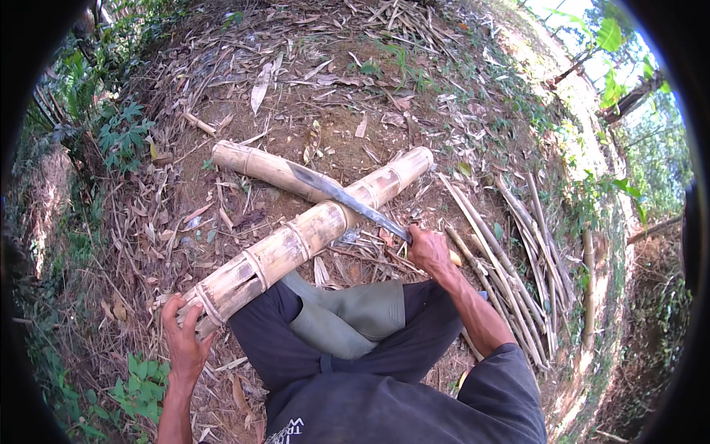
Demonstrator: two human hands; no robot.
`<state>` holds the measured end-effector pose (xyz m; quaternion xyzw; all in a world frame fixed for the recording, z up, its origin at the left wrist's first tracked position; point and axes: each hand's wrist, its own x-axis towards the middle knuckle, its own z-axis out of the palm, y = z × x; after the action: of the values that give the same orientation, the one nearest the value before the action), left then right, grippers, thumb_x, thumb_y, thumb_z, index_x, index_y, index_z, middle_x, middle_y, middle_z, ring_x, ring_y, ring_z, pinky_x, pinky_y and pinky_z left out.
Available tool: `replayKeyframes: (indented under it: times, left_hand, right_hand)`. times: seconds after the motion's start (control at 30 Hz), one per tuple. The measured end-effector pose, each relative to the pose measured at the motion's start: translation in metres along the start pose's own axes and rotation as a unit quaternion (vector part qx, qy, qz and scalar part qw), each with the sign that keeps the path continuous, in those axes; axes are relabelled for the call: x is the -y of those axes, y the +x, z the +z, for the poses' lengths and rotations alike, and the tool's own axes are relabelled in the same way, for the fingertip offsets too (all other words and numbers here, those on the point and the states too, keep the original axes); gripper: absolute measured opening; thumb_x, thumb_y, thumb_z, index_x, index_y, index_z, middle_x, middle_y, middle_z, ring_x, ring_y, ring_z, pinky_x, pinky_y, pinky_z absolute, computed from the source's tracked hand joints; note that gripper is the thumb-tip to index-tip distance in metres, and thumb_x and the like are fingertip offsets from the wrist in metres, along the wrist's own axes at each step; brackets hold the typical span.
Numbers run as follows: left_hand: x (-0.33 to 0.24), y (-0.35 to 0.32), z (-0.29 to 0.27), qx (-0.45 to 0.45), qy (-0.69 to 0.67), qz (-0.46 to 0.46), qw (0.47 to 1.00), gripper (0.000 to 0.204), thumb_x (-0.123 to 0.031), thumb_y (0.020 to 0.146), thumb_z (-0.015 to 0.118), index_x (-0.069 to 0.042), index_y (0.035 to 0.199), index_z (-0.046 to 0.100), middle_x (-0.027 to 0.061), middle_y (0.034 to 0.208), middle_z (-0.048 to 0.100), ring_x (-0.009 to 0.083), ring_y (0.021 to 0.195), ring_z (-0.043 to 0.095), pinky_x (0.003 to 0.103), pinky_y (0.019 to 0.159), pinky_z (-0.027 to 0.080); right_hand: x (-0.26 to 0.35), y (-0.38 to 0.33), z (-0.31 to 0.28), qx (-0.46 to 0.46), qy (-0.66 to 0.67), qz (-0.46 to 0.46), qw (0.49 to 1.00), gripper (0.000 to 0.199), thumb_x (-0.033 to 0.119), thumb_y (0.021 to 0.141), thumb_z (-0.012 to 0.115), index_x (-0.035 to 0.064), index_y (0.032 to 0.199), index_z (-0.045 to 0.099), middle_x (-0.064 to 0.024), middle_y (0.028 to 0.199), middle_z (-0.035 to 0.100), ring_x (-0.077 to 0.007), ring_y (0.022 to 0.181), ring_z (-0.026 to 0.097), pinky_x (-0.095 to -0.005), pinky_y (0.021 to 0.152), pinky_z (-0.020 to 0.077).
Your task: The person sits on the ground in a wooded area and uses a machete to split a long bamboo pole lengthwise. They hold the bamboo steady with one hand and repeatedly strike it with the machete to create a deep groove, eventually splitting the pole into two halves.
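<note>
A thick dry bamboo pole (299, 240) slants from the near left to the far right, with a split in its side near a joint. Around its near left end curl the fingers of my left hand (185, 337). My right hand (431, 250) is closed on the handle of a machete (362, 207). The long dark blade crosses over the pole and points to the far left. Whether its edge touches the pole I cannot tell. Beneath the pole lies a second bamboo piece (262, 164), set crosswise on the ground.
I sit with legs folded, in green rubber boots (333, 325), close to the pole. On the right lie several thin bamboo sticks (510, 281) in a loose pile. Dry leaves cover the sloping ground (318, 137). Green plants (140, 388) grow at the left.
</note>
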<state>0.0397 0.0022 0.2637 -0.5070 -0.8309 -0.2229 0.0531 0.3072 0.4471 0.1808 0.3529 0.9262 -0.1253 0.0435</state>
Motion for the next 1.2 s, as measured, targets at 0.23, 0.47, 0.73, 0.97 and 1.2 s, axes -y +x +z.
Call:
replayKeyframes:
  times: [0.23,0.47,0.73,0.97,1.2]
  left_hand:
    - [0.002,-0.003,0.005,-0.002,0.026,0.023,0.999,0.084,0.005,0.050,0.086,-0.013,0.124,0.049,0.0158,0.125,0.040,0.0394,0.123,0.044,0.049,0.102,0.040]
    - [-0.003,0.009,-0.002,0.000,-0.014,-0.014,1.000,0.084,0.003,0.049,0.087,-0.011,0.123,0.051,0.0162,0.123,0.042,0.0376,0.119,0.046,0.047,0.100,0.041]
    - [-0.002,0.028,-0.015,0.018,-0.080,-0.090,0.993,0.084,0.002,0.048,0.087,-0.008,0.123,0.053,0.0154,0.122,0.044,0.0339,0.116,0.049,0.042,0.097,0.044]
    - [-0.004,0.032,-0.013,0.016,-0.091,-0.111,0.990,0.083,0.002,0.045,0.087,-0.006,0.121,0.053,0.0136,0.121,0.044,0.0319,0.115,0.049,0.040,0.100,0.042]
    - [-0.001,0.044,-0.014,0.040,-0.114,-0.123,0.985,0.081,-0.001,0.048,0.086,-0.005,0.123,0.053,0.0135,0.120,0.043,0.0313,0.115,0.048,0.039,0.102,0.040]
  right_hand:
    - [-0.023,0.019,-0.020,-0.011,0.003,0.042,0.999,0.015,0.010,0.078,0.056,0.0026,0.091,0.060,-0.0236,0.066,0.062,-0.0419,0.063,0.063,-0.0522,0.062,0.0492]
    - [-0.023,0.018,-0.011,-0.013,0.015,0.077,0.997,0.014,0.008,0.076,0.055,0.0001,0.087,0.058,-0.0260,0.071,0.063,-0.0438,0.068,0.064,-0.0533,0.066,0.0494]
    - [0.005,0.009,0.007,-0.020,0.037,0.062,0.997,0.018,0.011,0.077,0.061,0.0028,0.092,0.058,-0.0242,0.070,0.064,-0.0429,0.067,0.064,-0.0548,0.065,0.0481]
    - [0.004,-0.003,0.004,-0.006,0.025,0.019,0.999,0.015,0.009,0.079,0.056,-0.0005,0.091,0.057,-0.0256,0.073,0.065,-0.0424,0.068,0.065,-0.0529,0.064,0.0507]
    - [-0.027,0.008,0.017,-0.047,0.076,0.099,0.991,0.019,0.013,0.076,0.061,0.0023,0.091,0.057,-0.0236,0.069,0.064,-0.0422,0.066,0.064,-0.0532,0.063,0.0487]
